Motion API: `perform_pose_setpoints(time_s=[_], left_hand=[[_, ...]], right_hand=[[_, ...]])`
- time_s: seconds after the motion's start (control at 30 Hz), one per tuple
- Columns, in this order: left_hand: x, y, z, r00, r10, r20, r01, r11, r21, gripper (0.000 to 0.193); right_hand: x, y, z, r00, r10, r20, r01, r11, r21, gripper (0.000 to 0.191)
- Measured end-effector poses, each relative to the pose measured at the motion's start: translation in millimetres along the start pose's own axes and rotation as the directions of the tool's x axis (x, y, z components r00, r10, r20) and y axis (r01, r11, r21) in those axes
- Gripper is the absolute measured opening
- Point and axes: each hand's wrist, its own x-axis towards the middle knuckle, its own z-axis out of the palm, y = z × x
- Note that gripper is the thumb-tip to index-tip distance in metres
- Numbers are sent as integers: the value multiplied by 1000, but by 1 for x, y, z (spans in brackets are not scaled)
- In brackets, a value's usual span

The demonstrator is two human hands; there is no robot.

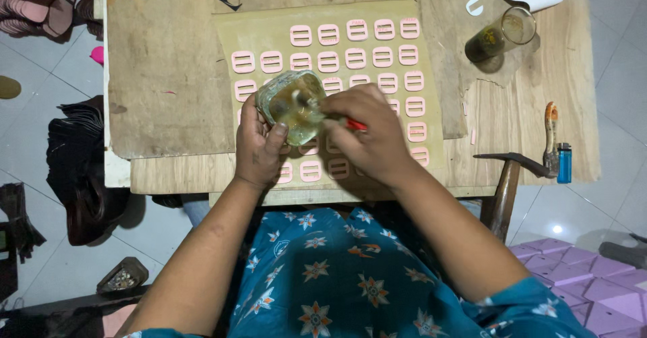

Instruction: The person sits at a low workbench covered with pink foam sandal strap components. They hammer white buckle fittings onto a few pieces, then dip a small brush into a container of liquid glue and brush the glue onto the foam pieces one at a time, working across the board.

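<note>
My left hand (pixel 259 146) grips a small clear glass jar (pixel 291 105) of yellowish glue, held above the wooden table (pixel 168 95). My right hand (pixel 367 132) holds a red-handled brush (pixel 356 125) whose tip dips into the jar's mouth. Beneath both hands lies a tan sheet (pixel 256 35) covered with rows of several pink rectangular buckle pieces (pixel 383 56). Some of the pieces are hidden under my hands.
A glass cup (pixel 500 35) of dark liquid stands at the table's back right. A hammer (pixel 515 166), pliers (pixel 551 132) and a blue lighter (pixel 564 163) lie at the right edge. Dark stacked material (pixel 81 149) sits on the floor left; purple boxes (pixel 586 270) lie at lower right.
</note>
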Motion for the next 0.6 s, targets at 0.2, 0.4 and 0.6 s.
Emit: perform_pose_setpoints(time_s=[0.2,0.4,0.6], left_hand=[[2,-5,3,1000,0,-23,0,1000,-6,85],[1,-7,7,999,32,-6,-31,999,44,88],[-3,-3,17,999,32,-11,-31,995,97,90]], right_hand=[[-51,24,-53,916,395,67,-400,912,90,22],[-88,84,-109,735,621,-271,-649,760,-19,20],[-95,104,-109,729,625,-279,-657,753,-30,20]])
